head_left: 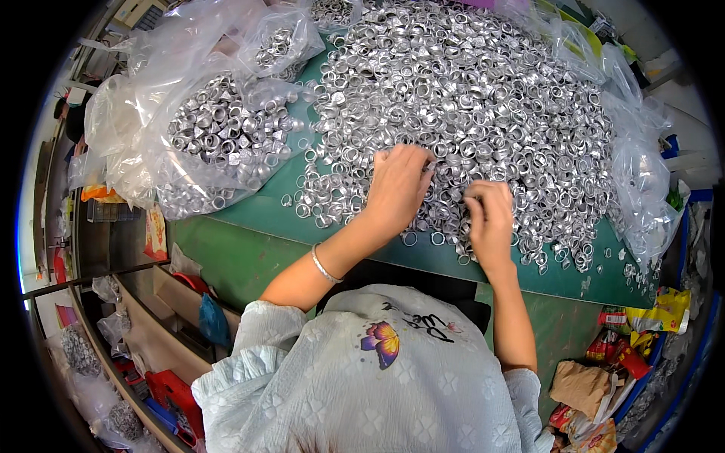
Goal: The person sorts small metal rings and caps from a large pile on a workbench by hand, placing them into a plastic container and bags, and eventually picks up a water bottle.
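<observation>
Working among silvery rings [468, 90]: left hand [398, 183], right hand [492, 220].

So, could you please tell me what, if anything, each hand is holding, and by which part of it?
I cannot tell: the left hand and right hand are among the silvery rings, too blurred to show any hold.

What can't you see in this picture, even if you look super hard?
All in the head view:
Whether the left hand pinches anything: its fingertips are blurred against the shiny pile.
Whether the right hand holds anything: its curled fingers get in the way.
The bottom of the pile of metal rings: upper ones cover it.
What the purple thing is: the top edge cuts it off.
</observation>
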Tool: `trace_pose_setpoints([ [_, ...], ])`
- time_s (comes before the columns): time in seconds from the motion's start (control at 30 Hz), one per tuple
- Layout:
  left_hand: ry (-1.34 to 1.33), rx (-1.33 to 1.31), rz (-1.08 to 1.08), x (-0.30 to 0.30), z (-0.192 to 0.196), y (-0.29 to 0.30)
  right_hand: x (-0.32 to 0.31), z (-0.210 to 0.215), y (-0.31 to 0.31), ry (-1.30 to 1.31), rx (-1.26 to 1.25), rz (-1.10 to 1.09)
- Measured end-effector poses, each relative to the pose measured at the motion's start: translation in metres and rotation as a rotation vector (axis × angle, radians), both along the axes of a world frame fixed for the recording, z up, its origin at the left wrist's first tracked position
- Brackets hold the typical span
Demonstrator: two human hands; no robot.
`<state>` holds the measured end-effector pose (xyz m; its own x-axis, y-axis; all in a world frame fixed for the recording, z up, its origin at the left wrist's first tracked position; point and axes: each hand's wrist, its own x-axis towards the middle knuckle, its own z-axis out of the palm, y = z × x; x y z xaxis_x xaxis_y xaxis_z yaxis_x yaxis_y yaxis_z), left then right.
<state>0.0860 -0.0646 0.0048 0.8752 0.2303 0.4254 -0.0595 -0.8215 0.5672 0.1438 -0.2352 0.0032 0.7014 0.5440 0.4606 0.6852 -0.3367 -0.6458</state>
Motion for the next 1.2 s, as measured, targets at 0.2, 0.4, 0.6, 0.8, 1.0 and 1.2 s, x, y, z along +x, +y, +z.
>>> trace_pose_setpoints([
  [0.2, -0.075, -0.302, 0.0, 0.003, 0.008, 0.0, -0.005, 0.013, 0.003, -0.078, -0.142, -0.039],
  [0.4, 0.074, -0.115, -0.171, 0.021, 0.013, 0.003, -0.008, 0.014, -0.001, -0.118, -0.188, -0.076],
  [0.6, 0.085, -0.133, -0.157, 0.034, 0.016, 0.002, -0.009, 0.007, -0.006, -0.163, -0.353, -0.017],
  [0.8, 0.127, -1.861, -0.349, 0.022, 0.019, 0.032, -0.004, 0.007, -0.02, -0.091, -0.183, -0.045],
  [1.0, 0.28, -1.845, -0.048, -0.001, 0.026, 0.019, -0.01, 0.002, -0.02, 0.323, 0.202, -0.215],
  [1.2, 0.033, -0.657, -0.058, -0.005, 0.008, 0.01, -0.028, 0.018, -0.023, -0.05, -0.249, 0.048],
])
